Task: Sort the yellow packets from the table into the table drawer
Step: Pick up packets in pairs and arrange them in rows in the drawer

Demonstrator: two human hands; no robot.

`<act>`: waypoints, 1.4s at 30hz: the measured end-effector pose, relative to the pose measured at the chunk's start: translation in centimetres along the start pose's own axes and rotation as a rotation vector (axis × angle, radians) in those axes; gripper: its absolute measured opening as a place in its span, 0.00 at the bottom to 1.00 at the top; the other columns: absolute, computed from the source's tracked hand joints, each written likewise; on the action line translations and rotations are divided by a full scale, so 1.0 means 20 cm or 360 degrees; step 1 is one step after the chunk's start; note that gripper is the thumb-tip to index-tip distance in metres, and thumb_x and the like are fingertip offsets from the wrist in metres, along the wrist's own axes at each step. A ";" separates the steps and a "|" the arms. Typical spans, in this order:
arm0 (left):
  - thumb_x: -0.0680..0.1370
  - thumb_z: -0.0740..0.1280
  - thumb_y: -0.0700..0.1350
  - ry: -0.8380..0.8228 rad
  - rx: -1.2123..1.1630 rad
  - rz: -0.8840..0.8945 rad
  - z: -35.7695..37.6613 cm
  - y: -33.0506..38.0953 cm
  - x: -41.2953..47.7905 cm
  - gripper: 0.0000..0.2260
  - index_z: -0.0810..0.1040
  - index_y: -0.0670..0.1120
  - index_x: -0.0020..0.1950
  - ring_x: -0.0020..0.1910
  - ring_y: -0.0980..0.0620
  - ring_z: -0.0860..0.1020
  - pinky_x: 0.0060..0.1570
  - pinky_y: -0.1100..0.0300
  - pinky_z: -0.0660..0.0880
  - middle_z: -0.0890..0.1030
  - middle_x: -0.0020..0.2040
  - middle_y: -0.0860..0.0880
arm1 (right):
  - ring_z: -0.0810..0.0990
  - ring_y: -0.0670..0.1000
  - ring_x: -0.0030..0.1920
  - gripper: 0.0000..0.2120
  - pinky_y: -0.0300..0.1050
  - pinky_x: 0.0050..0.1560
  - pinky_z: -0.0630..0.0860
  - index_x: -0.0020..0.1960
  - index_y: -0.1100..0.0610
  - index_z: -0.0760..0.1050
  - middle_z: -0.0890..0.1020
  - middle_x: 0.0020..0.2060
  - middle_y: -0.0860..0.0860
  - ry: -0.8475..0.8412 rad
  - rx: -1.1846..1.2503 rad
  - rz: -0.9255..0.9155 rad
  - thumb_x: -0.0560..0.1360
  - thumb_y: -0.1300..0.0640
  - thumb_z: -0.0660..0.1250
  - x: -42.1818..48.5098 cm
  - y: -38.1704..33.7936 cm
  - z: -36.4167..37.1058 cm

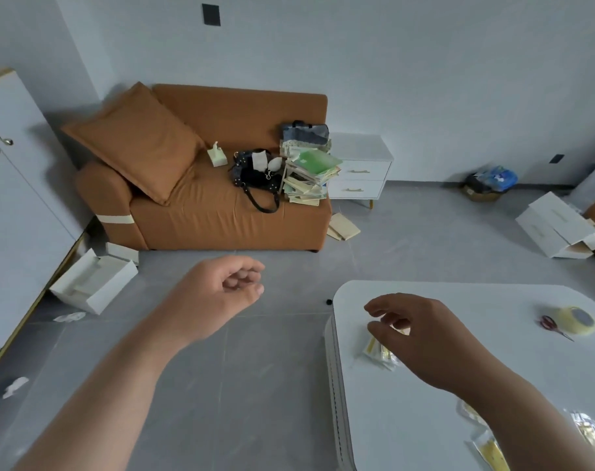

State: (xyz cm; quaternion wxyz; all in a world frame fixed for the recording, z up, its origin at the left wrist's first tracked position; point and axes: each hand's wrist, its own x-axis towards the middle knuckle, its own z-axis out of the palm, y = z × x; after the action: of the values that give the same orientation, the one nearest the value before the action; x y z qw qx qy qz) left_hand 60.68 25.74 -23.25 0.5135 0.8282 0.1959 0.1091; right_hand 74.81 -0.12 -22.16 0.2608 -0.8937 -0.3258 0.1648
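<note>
A small heap of yellow packets in clear wrap lies near the left end of the white table. My right hand hovers just over that heap with fingers spread and loosely bent, holding nothing. More yellow packets lie at the table's near right, partly hidden by my right forearm. My left hand hangs over the floor left of the table, fingers loosely curled and empty. The table's left side shows a shut front; no open drawer is visible.
A roll of clear tape and red scissors sit at the table's far right. An orange sofa with a bag and stacked books stands behind. White boxes lie on the grey floor at left and right.
</note>
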 end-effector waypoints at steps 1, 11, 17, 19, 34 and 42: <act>0.76 0.72 0.40 -0.0016 -0.0002 -0.0004 -0.03 -0.02 0.05 0.10 0.80 0.53 0.53 0.50 0.60 0.80 0.49 0.73 0.74 0.83 0.50 0.52 | 0.78 0.36 0.48 0.09 0.34 0.52 0.74 0.56 0.44 0.80 0.81 0.47 0.35 0.0012 0.0016 0.0032 0.76 0.51 0.69 0.04 0.00 0.01; 0.75 0.73 0.43 -0.0365 0.0173 0.0061 0.05 -0.05 0.81 0.10 0.80 0.58 0.50 0.49 0.61 0.80 0.51 0.66 0.76 0.83 0.48 0.56 | 0.77 0.36 0.48 0.12 0.35 0.52 0.73 0.59 0.46 0.79 0.81 0.49 0.37 0.0190 0.0025 0.0332 0.76 0.51 0.69 0.53 0.22 -0.03; 0.76 0.72 0.45 -0.0585 0.0296 0.0052 0.18 0.02 1.35 0.09 0.80 0.57 0.53 0.51 0.60 0.80 0.54 0.63 0.76 0.83 0.49 0.55 | 0.78 0.36 0.47 0.10 0.35 0.50 0.74 0.56 0.44 0.80 0.81 0.45 0.35 0.0283 0.0126 0.0469 0.75 0.50 0.69 0.88 0.41 -0.14; 0.76 0.72 0.45 -0.0629 0.0296 0.0087 0.23 0.07 1.51 0.09 0.80 0.56 0.53 0.51 0.59 0.80 0.55 0.62 0.77 0.83 0.50 0.55 | 0.78 0.37 0.47 0.10 0.36 0.51 0.75 0.55 0.43 0.80 0.81 0.46 0.35 0.0309 0.0118 0.0507 0.75 0.49 0.69 0.96 0.47 -0.20; 0.75 0.72 0.47 -0.1422 0.0518 0.0527 1.16 0.54 2.21 0.07 0.80 0.58 0.51 0.48 0.67 0.80 0.49 0.72 0.74 0.84 0.48 0.58 | 0.79 0.37 0.46 0.10 0.30 0.46 0.71 0.57 0.45 0.79 0.80 0.44 0.36 0.0936 0.0301 0.1329 0.76 0.50 0.69 0.64 0.93 -0.52; 0.76 0.71 0.46 -0.2045 0.0621 0.0738 1.64 0.61 2.39 0.08 0.79 0.58 0.52 0.49 0.66 0.80 0.51 0.67 0.76 0.83 0.50 0.56 | 0.82 0.38 0.46 0.09 0.42 0.52 0.79 0.54 0.48 0.81 0.83 0.45 0.39 0.1256 0.0648 0.1786 0.74 0.52 0.71 0.60 1.01 -0.30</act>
State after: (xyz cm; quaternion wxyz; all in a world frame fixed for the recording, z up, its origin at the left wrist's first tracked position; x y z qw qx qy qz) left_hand 118.73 15.36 -28.04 0.3333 0.8260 -0.3110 -0.3314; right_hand 96.34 -7.40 -30.35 0.3967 -0.8530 0.3391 -0.0039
